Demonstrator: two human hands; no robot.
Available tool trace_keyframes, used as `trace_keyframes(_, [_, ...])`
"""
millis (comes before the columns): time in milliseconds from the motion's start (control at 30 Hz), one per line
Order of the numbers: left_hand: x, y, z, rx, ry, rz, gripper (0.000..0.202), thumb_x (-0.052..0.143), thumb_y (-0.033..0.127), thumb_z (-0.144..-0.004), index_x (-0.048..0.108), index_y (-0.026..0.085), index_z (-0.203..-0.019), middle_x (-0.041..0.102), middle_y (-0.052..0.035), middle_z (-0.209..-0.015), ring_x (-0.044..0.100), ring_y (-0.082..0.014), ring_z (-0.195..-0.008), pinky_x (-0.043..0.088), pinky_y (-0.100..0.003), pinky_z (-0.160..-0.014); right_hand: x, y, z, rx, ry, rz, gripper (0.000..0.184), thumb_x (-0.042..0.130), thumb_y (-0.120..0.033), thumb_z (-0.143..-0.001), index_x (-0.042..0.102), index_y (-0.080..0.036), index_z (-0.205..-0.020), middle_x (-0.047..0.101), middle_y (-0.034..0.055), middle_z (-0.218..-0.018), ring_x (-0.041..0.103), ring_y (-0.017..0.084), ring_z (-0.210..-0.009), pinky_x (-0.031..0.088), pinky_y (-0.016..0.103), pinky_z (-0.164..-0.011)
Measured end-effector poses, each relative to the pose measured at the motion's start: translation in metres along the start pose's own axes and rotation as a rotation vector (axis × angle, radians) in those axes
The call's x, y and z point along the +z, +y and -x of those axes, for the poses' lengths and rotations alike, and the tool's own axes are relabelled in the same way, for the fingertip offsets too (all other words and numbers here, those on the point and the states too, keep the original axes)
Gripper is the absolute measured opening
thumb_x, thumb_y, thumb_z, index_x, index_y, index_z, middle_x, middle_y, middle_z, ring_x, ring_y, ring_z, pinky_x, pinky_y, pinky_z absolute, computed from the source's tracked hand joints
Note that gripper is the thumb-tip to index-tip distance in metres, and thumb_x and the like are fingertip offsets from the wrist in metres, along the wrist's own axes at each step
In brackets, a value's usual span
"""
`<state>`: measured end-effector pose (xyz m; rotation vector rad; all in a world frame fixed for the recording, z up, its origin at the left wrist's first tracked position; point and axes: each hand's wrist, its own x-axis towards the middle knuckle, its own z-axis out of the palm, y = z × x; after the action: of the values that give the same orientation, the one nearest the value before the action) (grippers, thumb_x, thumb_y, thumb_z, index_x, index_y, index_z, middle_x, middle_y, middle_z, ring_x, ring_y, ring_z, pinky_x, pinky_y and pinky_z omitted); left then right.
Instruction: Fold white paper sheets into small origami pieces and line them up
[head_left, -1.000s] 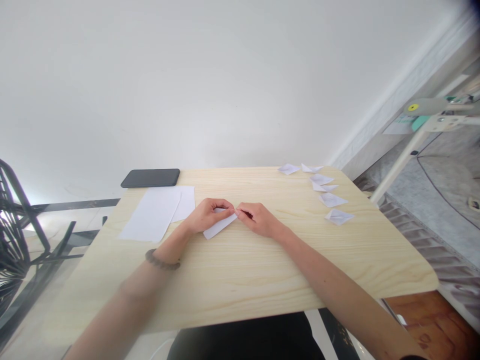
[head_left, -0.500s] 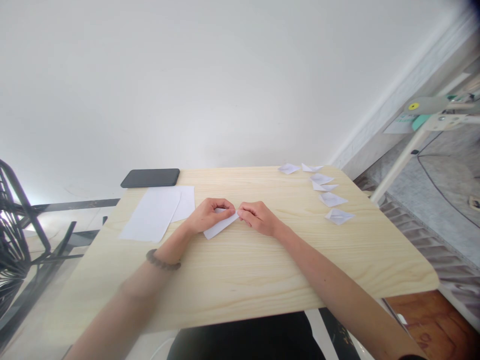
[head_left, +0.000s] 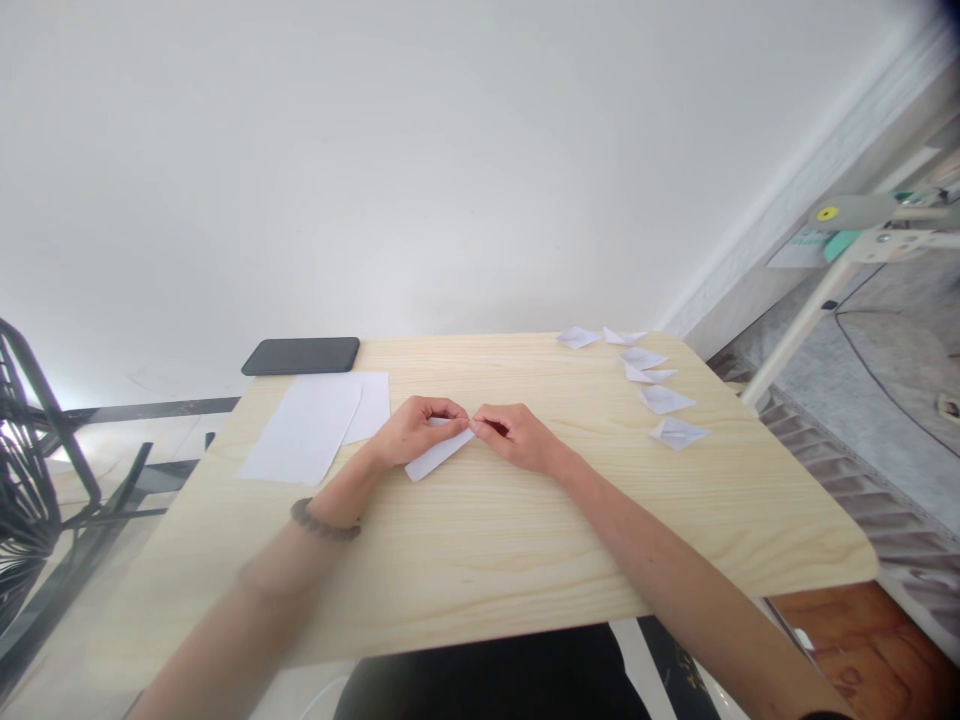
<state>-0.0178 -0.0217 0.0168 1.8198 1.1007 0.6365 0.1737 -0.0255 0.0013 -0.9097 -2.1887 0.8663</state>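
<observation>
We pinch a folded white paper [head_left: 436, 458] between the thumb and fingers of our left hand [head_left: 416, 432], and our right hand [head_left: 519, 437] grips its tip at the three o'clock end. From our hands, loose white sheets [head_left: 300, 440] lie at nine o'clock on the wooden table [head_left: 465, 570], a black phone [head_left: 301, 356] at ten, and six small folded pieces [head_left: 666, 400] from two round to three.

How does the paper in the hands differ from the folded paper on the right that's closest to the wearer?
The held paper is between the left hand and right hand; the folded paper lies untouched on the table. The held paper shows as a narrow strip, partly hidden by the left hand; the folded paper shows whole, with pointed ends. Both are white.
</observation>
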Motion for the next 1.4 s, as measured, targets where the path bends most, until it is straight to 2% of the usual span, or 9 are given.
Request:
trace_keyframes(233, [0.0033, 0.0024, -0.0001, -0.033, 0.034, 0.003, 0.031, 0.052, 0.043, -0.073, 0.062, 0.014, -0.078, 0.060, -0.0015, -0.071, 0.048, -0.0104, -0.057, 0.035, -0.020, -0.048, -0.0024, 0.0015, 0.0017, 0.098, -0.041, -0.183, 0.018, 0.037, -0.022, -0.081, 0.050, -0.015, -0.070, 0.043, -0.0042, -0.052, 0.040, 0.007, -0.050, 0.031, 0.020, -0.051])
trace_keyframes(467, [0.0026, 0.0027, -0.0009, 0.011, 0.030, 0.049, 0.026, 0.053, 0.038, -0.073, 0.062, 0.014, -0.077, 0.062, -0.0018, -0.075, 0.052, -0.0117, -0.065, 0.039, -0.020, -0.056, -0.0003, -0.0008, -0.0007, 0.022, 0.039, -0.030, 0.025, 0.040, -0.024, -0.081, 0.044, -0.015, -0.058, 0.038, -0.0048, -0.053, 0.034, 0.006, -0.051, 0.027, 0.020, -0.051])
trace_keyframes(833, [0.0026, 0.0013, -0.0002, -0.045, 0.059, -0.007, 0.032, 0.052, 0.044, -0.072, 0.063, 0.014, -0.077, 0.061, -0.0018, -0.071, 0.049, -0.0110, -0.058, 0.035, -0.020, -0.048, -0.0030, 0.0016, 0.0025, 0.129, -0.069, -0.212, 0.016, 0.037, -0.018, -0.079, 0.049, -0.015, -0.068, 0.045, -0.0042, -0.051, 0.040, 0.007, -0.047, 0.032, 0.019, -0.049])
trace_keyframes(1000, [0.0028, 0.0029, -0.0003, -0.026, 0.040, 0.018, 0.030, 0.053, 0.041, -0.072, 0.064, 0.014, -0.077, 0.062, -0.0027, -0.073, 0.050, -0.0117, -0.062, 0.037, -0.020, -0.050, -0.0012, -0.0008, 0.0008, 0.080, -0.017, -0.115, 0.020, 0.040, -0.024, -0.080, 0.047, -0.016, -0.064, 0.043, -0.0041, -0.054, 0.037, 0.007, -0.050, 0.029, 0.020, -0.049])
trace_keyframes(1100, [0.0027, 0.0034, -0.0003, -0.025, 0.035, 0.023, 0.031, 0.052, 0.042, -0.072, 0.064, 0.014, -0.078, 0.062, -0.0034, -0.075, 0.052, -0.0131, -0.064, 0.039, -0.021, -0.053, -0.0001, -0.0014, -0.0004, 0.053, 0.003, -0.074, 0.020, 0.039, -0.023, -0.080, 0.046, -0.016, -0.063, 0.042, -0.0040, -0.056, 0.036, 0.007, -0.051, 0.028, 0.020, -0.050])
trace_keyframes(1233, [0.0018, 0.0024, -0.0003, -0.046, 0.033, 0.017, 0.032, 0.053, 0.043, -0.072, 0.063, 0.014, -0.077, 0.062, -0.0028, -0.074, 0.051, -0.0124, -0.062, 0.037, -0.020, -0.051, -0.0011, -0.0007, -0.0003, 0.038, -0.008, -0.073, 0.017, 0.038, -0.021, -0.080, 0.047, -0.016, -0.065, 0.043, -0.0040, -0.058, 0.037, 0.007, -0.054, 0.029, 0.020, -0.053])
trace_keyframes(1400, [0.0009, 0.0022, -0.0001, -0.051, 0.027, 0.023, 0.030, 0.053, 0.042, -0.073, 0.063, 0.014, -0.077, 0.060, -0.0016, -0.069, 0.047, -0.0101, -0.057, 0.034, -0.019, -0.048, -0.0036, -0.0021, 0.0014, 0.091, -0.059, -0.155, 0.016, 0.035, -0.017, -0.079, 0.046, -0.017, -0.068, 0.042, -0.0043, -0.057, 0.038, 0.008, -0.054, 0.030, 0.021, -0.054])
